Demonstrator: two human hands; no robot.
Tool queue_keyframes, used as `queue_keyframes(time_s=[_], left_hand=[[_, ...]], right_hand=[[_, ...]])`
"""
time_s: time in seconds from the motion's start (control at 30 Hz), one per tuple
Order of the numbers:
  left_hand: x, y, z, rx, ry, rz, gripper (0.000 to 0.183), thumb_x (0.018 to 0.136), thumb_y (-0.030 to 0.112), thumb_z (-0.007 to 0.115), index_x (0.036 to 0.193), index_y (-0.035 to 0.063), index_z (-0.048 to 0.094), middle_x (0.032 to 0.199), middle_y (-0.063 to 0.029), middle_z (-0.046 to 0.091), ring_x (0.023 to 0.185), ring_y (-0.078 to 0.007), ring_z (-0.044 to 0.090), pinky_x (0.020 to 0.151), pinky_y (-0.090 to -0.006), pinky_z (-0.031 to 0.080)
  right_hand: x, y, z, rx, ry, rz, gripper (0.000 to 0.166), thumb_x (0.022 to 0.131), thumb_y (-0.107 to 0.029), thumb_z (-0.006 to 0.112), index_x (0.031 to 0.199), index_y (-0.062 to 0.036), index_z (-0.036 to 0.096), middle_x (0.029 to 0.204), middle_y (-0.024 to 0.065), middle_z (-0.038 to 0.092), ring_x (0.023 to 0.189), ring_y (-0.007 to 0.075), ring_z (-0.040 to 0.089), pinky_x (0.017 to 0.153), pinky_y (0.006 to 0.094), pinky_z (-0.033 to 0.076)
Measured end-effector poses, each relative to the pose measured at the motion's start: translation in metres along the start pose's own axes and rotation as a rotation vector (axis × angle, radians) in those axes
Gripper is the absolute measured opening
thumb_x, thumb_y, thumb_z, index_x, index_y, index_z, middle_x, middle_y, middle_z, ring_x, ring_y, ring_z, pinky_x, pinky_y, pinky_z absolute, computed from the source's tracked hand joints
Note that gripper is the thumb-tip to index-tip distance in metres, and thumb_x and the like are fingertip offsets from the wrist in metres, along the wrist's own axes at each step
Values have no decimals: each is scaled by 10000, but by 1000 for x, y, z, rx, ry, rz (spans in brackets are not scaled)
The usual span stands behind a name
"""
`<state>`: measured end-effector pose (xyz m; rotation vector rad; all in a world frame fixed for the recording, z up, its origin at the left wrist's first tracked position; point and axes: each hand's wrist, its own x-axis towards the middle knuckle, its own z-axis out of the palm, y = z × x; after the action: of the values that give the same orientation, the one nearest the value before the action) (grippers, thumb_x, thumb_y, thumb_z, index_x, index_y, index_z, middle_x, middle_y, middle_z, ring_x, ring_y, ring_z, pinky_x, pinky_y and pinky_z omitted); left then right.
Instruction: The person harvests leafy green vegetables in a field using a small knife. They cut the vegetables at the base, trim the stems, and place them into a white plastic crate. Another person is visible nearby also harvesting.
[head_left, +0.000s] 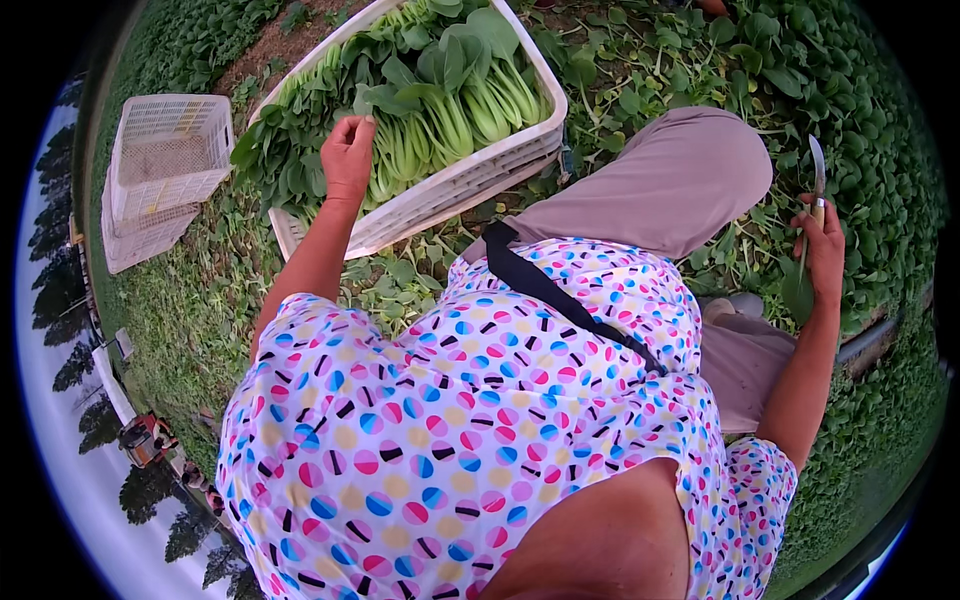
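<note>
A white plastic crate (561, 112) stands in front of me, filled with rows of bok choy (442, 124), pale stems on the right and dark leaves on the left. My left hand (348, 156) is over the crate's near left part, fingers curled and thumb close to them. Its underside is hidden, and no held thing shows. Out to the right, my right hand (823, 251) grips a knife (818, 169) by its light handle, the blade pointing away from me. A single green leaf (797, 291) hangs by its stem from that same hand.
Stacked white plastic crates (172, 154) stand at the left. Dense leafy plants (885, 202) grow along the right. Loose leaves (397, 289) litter the ground around the filled crate. My bent knee (720, 150) lies between crate and plants. A vehicle (142, 439) and people show far left.
</note>
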<state>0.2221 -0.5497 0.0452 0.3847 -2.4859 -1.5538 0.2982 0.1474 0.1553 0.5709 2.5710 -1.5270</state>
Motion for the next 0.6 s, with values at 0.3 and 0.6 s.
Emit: queue_keyframes(time_s=[0.3,0.6], left_hand=[[-39,1,89,102,-159,-231,258,818,219,818,880,44,639,765,14,627,674,-66,525,616,-246,429],[-37,-12,99,51,-292,-81,225,829,94,746,992,36,601,809,0,603,723,-83,542,670,-257,460]], right_hand=[[-14,2,6,40,37,10,289,937,-136,583,1213,-51,590,803,19,616,517,67,488,476,213,388],[-30,16,1,48,118,-2,280,937,-138,595,1202,-48,595,802,33,617,510,68,490,471,219,392]])
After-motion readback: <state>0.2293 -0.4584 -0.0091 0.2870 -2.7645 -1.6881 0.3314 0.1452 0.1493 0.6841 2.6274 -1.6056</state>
